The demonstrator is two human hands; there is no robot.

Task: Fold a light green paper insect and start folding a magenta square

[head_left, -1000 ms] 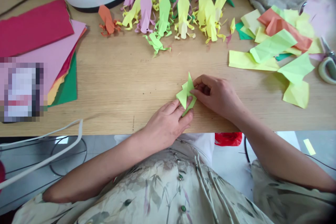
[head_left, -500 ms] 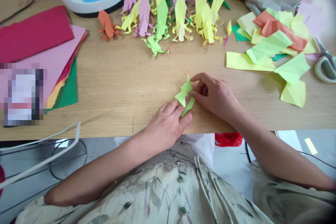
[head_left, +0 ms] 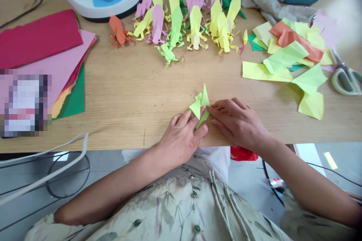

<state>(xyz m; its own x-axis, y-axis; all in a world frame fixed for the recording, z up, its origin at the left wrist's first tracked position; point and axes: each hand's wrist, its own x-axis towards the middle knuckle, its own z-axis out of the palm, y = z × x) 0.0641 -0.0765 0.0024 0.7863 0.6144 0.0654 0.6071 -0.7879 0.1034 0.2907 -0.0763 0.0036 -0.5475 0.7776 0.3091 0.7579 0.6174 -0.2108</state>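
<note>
Light-green folded paper [head_left: 205, 97] sits on the desk [head_left: 127, 120] near its front edge, between our two hands. Our left hand [head_left: 181, 139] has it in its grip, fingertips tucked at the flaps and thumb by the lower strip. Our right hand [head_left: 241, 124] brings its fingertips to the right edge; we cannot tell whether that grip pinches. Beyond, we see folded paper figures [head_left: 195, 22], with scissors [head_left: 344, 69] off to the right.
</note>
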